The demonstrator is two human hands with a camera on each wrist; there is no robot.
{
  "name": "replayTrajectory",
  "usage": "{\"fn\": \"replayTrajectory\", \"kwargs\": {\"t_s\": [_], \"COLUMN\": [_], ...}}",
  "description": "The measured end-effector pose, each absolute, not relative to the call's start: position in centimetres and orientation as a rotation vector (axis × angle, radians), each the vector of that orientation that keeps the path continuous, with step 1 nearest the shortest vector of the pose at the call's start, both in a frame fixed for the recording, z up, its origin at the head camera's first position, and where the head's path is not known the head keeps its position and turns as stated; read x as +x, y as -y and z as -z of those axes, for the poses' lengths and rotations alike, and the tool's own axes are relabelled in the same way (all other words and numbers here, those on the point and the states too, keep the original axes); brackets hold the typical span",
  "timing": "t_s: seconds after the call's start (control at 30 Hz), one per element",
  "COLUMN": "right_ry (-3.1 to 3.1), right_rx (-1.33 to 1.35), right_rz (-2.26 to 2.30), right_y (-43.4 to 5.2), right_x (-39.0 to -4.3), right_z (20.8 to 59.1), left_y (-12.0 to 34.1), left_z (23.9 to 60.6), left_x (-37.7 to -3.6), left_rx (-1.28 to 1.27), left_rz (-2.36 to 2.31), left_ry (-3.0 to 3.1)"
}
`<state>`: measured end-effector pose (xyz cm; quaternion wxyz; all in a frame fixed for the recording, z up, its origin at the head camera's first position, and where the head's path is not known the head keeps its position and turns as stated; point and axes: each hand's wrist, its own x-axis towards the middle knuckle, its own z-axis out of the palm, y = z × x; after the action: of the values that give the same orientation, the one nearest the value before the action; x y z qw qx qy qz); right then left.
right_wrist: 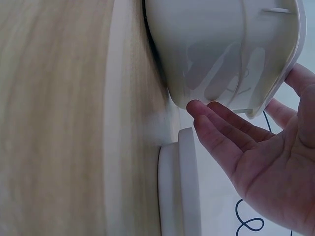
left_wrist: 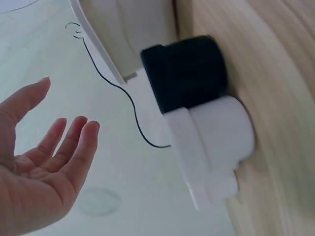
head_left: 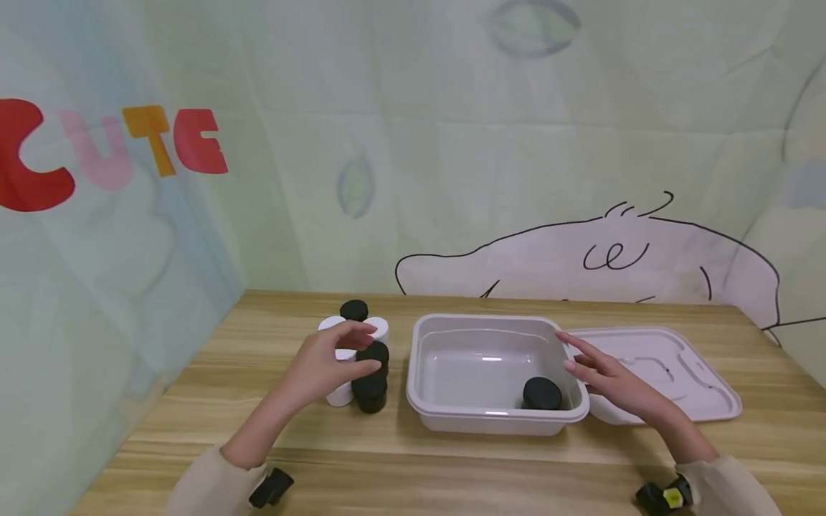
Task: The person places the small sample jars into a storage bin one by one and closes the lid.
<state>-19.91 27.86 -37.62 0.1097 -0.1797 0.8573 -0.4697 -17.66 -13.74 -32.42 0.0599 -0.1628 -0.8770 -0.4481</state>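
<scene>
Pale green backdrop cloth with a drawn outline and the letters "CUTE" stands behind your wooden tabletop (head_left: 452, 459), which runs wide and bare along its near edge in front of both sleeves.

Your left hand (head_left: 329, 365) reaches forward over the cluster of small jars (head_left: 361, 358) at the left of centre, palm turned inward, thumb toward the black-lidded ones. Its fingers (left_wrist: 74, 142) are straight and spread a little, holding nothing; in the left wrist view the palm stands apart from the nearest black jar (left_wrist: 189, 73) and the white jar (left_wrist: 216, 137) beside it. From the head view the hand overlaps the jars, so you cannot tell there whether it touches them.

Your right hand (head_left: 613, 380) lies just beside the right wall of the white plastic tub (head_left: 419, 358), fingers (right_wrist: 221, 132) extended and relaxed, gripping nothing. The right wrist view shows the fingertips close to the tub's outer corner, touching or nearly so.

One black jar (head_left: 542, 393) sits inside the tub at its near right corner, close to your right fingertips but behind the rim. The tub's lid (head_left: 671, 373) lies flat to the right, partly under your right hand, its far edge near the backdrop.

Between the jar cluster and the tub's left wall runs a narrow strip of bare wood.
</scene>
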Motion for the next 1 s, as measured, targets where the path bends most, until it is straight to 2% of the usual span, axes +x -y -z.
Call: {"fn": "replayTrajectory", "kwargs": {"t_s": [0.43,0.8,1.0], "right_ry": [-2.516,-2.515,-2.506], "right_rx": [-0.516,-0.508,-0.486], "right_rz": [1.373,1.377,1.385], "right_y": [-27.9,-27.9,-27.8], "right_x": [-19.9,-19.9,-20.0], "right_z": [37.5,37.6,37.7], "left_y": [17.0,17.5,17.6], "left_z": [34.4,35.8,36.0], "left_x": [-17.5,-18.1,-18.3], "left_rx": [-0.339,-0.235,-0.246], "left_rz": [1.293,1.1,1.144], "left_ry": [2.729,2.887,2.93]}}
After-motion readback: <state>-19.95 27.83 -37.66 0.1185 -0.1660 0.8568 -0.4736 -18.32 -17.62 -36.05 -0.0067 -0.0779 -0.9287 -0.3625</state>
